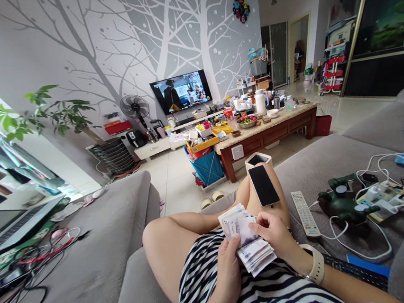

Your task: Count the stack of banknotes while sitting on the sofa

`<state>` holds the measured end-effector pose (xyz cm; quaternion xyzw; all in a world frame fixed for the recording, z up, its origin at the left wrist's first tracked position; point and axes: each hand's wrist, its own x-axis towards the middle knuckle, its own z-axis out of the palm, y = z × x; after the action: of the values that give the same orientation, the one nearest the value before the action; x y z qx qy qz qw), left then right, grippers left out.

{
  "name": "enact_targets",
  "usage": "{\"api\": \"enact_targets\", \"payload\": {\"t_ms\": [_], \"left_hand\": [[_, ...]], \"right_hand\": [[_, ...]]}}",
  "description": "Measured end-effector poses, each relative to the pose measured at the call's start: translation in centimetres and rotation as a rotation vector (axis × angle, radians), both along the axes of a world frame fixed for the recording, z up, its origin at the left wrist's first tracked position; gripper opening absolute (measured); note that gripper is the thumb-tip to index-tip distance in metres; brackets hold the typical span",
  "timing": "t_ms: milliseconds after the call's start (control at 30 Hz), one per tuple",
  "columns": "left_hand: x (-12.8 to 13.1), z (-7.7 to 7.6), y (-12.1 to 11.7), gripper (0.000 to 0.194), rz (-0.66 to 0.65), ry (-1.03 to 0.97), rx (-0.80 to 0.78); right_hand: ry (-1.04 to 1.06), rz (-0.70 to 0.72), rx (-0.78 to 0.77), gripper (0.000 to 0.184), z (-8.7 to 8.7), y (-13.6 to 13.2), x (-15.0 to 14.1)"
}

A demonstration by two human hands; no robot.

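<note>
A loose bundle of paper banknotes is held just above the person's lap, in front of their striped clothing, with both hands on it. The left hand supports the bundle from below, its fingers curled around the lower notes. The right hand comes in from the side, its thumb and fingers pinching the upper notes, with a beige smartwatch on its wrist. Neither hand is released or clenched into an empty fist. The notes look light, thin and limp, and they will probably slide easily against one another. A pinch at one corner would likely let them bend or fan apart, so the surest hold seems to be along a long edge, thumb above and fingers beneath. The bundle is fanned, with its lower notes spreading toward the lower right. Its long axis appears to run across the body, though the overlap hides the exact line. Just beyond, a black smartphone lies on the raised knee. A white TV remote rests on the grey sofa to the right, near a green fist-shaped toy and a white power strip. Farther off stands a cluttered wooden worktop.
</note>
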<state>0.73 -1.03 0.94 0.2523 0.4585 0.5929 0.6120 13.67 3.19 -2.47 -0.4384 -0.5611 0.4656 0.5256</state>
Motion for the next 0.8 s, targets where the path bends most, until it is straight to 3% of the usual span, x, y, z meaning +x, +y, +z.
{"api": "enact_targets", "payload": {"t_ms": [267,533,800], "left_hand": [[0.4,0.5,-0.1,0.033,0.018,-0.013,0.009],[-0.4,-1.4,1.0,0.028,0.027,-0.189,-0.018],[-0.6,-2.2,1.2,0.026,0.032,-0.245,-0.046]], "right_hand": [[-0.025,-0.023,0.034,0.031,0.4,-0.4,0.0],[0.048,0.012,0.04,0.021,0.7,-1.1,-0.2],[0.097,0.039,0.016,0.022,1.0,-1.1,-0.2]]}}
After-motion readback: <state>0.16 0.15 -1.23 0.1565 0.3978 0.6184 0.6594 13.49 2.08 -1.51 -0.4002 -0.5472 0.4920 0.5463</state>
